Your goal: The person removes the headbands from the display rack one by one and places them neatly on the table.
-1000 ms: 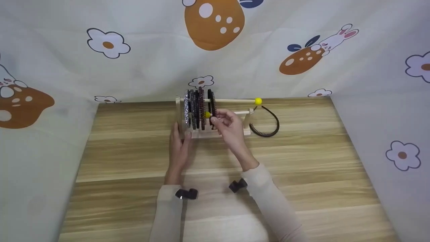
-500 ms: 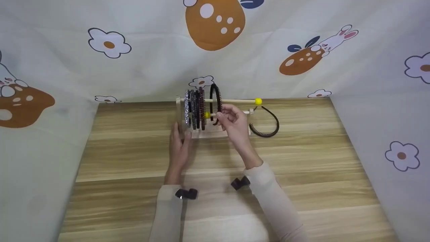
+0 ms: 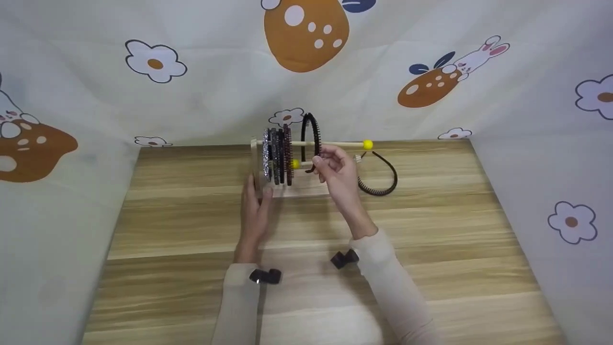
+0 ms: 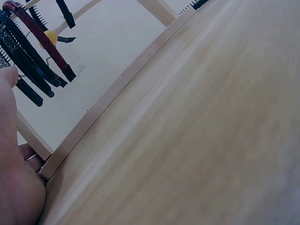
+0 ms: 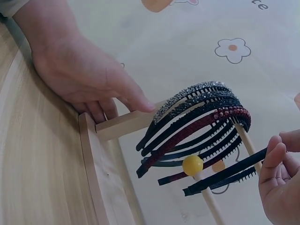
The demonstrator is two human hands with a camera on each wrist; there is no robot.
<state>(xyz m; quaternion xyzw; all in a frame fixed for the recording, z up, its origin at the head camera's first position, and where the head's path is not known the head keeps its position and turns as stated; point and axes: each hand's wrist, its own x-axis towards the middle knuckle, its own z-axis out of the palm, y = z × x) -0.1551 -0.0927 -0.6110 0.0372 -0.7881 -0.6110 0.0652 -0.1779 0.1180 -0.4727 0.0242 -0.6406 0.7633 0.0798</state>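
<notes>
Right fingers: pinching; the thumb and fingertips of the right hand (image 3: 337, 177) close on one side of a black headband (image 3: 316, 136).
Black headband: arch up, open ends down, by the rack's rods, apart from the row; whether a rod passes through it I cannot tell. The side grip probably leaves its opening free for a rod.
Left fingers: lightly bent behind the left upright of the wooden rack (image 3: 255, 153), the thumb of the left hand (image 3: 254, 211) on the other side, likely to steady the frame.
Far rod (image 3: 342, 143): runs from the left upright to a yellow ball (image 3: 368, 144), which would seem to stop bands slipping off.
Row on rod: glittery silver headband (image 3: 266, 155) leftmost, dark ones next, dark-red headband (image 3: 288, 153) rightmost, packed close.
Near rod (image 5: 211, 206): comes from the right, its own yellow tip (image 5: 192, 165) beside the row.
Loose-looking band: toothed black loop (image 3: 395, 172) just beyond the rack's right end.
Desk (image 3: 191, 230): carries the rack near its far edge, around the middle.
</notes>
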